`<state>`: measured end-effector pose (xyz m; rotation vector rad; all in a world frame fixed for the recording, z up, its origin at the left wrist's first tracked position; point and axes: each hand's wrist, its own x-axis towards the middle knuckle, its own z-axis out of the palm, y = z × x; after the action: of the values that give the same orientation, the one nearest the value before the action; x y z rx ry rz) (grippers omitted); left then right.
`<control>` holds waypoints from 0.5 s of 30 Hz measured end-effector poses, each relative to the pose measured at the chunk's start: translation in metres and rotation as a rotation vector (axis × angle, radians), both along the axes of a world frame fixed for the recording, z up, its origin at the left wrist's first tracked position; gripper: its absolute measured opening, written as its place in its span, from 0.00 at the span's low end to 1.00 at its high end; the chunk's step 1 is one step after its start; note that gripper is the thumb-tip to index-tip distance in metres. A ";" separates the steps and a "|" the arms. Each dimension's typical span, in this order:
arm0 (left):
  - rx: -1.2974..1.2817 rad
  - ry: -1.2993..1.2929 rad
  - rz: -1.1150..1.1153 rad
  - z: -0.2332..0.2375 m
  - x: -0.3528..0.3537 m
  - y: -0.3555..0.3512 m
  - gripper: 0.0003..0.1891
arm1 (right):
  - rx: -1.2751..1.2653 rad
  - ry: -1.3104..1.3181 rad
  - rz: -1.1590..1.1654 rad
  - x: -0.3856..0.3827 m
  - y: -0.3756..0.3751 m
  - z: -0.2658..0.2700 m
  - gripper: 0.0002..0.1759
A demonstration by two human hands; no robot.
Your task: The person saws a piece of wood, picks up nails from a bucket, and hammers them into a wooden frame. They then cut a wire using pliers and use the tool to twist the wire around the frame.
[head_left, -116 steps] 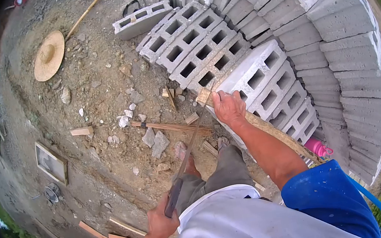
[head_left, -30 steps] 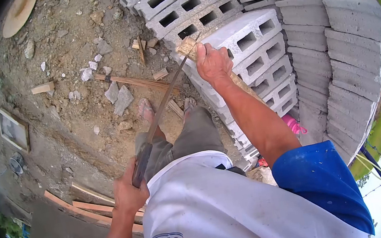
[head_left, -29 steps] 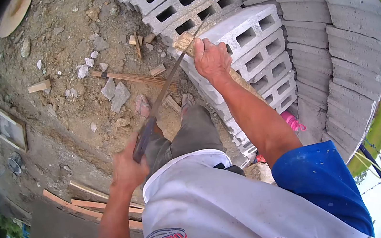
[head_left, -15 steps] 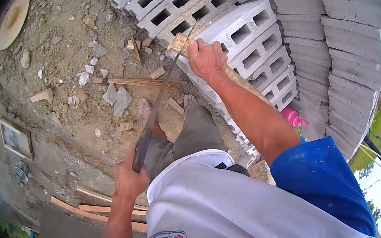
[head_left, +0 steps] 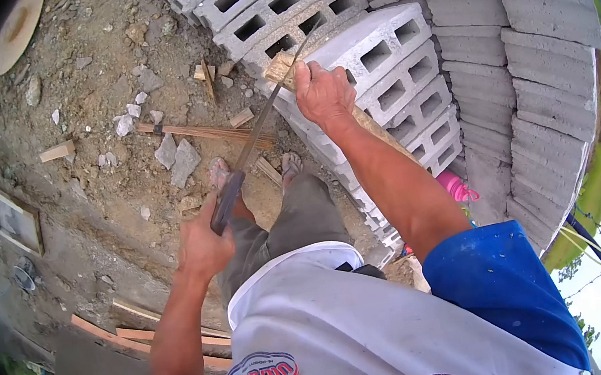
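Farther forward than before, my left hand (head_left: 203, 240) clamps the dark-handled saw (head_left: 250, 150); sawing seemingly needs my right hand (head_left: 325, 95), clamped on the rough wooden board (head_left: 278, 67), steady.

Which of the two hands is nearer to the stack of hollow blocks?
The right hand: it grips the wooden board over the hollow blocks. The left hand is farther, to their left, on the saw handle.

my one camera sits on my head and faces steeply down and forward, close over my shirt (head_left: 334, 327), farther from my feet (head_left: 291, 164), its wide round view reaching the blocks (head_left: 476, 50) on my right.
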<state>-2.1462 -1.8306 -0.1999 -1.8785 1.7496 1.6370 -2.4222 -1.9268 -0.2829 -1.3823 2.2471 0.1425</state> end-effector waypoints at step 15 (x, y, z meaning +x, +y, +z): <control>-0.239 0.130 0.058 0.035 -0.005 0.013 0.26 | -0.011 -0.014 0.015 -0.004 -0.002 0.001 0.30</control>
<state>-2.1510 -1.8171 -0.1649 -1.9779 2.0429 1.6708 -2.4262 -1.9284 -0.2821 -1.4016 2.2303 0.1255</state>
